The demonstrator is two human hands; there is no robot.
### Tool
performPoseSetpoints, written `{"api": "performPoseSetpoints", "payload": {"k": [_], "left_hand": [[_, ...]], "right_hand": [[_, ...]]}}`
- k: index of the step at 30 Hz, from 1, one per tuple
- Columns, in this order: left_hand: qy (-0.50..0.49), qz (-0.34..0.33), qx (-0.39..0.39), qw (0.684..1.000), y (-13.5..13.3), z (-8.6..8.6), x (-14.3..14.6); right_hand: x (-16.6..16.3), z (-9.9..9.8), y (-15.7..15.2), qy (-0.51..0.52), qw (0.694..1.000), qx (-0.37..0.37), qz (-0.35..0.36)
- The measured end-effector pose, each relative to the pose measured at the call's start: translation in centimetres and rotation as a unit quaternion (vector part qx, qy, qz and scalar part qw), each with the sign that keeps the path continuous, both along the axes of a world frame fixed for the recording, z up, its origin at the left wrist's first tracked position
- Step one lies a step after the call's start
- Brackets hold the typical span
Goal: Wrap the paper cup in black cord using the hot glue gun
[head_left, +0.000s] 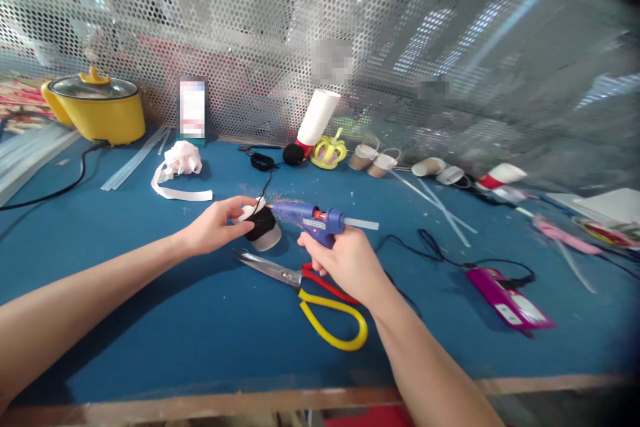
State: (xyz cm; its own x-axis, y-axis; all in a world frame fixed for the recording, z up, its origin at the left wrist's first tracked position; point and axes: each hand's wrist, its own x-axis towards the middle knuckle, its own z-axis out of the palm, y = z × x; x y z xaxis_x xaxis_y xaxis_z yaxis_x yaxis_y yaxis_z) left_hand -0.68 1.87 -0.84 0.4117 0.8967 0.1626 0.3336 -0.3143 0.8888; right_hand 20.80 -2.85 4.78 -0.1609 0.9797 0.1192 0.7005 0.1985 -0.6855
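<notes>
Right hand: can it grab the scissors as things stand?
Likely not yet: the right hand is wrapped round the glue gun. The scissors lie bare on the table right beneath it, so only the full grip blocks it.

A craft workshop: blue workbench [150, 327], perforated metal screen [250, 20], glue gun [313, 217], scissors [299, 278], paper cups [318, 117].

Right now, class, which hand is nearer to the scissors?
Right. The right hand, gripping the glue gun, is just over the red handle of the scissors; the left hand, holding the cup, is up and left of the blades.
</notes>
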Motion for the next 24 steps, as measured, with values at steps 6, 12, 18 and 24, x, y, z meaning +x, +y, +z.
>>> {"api": "performPoseSetpoints", "payload": {"k": [6, 12, 18, 24], "left_hand": [[-0.031, -0.013, -0.005, 0.999, 0.00, 0.03, -0.02], [-0.025, -0.015, -0.013, 0.999, -0.08, 0.09, -0.04], [-0.027, -0.014, -0.008, 1.000, -0.07, 0.12, 0.06], [-0.038, -0.020, -0.011, 0.999, 0.02, 0.10, 0.10]], "right_hand": [[-0.18, 0.07, -0.22, -0.002, 1.000, -0.005, 0.001], [-0.15, -0.07, -0.22, 0.012, 1.000, -0.017, 0.001], [-0.10, -0.29, -0.16, 0.025, 0.999, -0.015, 0.020], [-0.26, -0.51, -0.24, -0.004, 0.999, -0.022, 0.033]]}}
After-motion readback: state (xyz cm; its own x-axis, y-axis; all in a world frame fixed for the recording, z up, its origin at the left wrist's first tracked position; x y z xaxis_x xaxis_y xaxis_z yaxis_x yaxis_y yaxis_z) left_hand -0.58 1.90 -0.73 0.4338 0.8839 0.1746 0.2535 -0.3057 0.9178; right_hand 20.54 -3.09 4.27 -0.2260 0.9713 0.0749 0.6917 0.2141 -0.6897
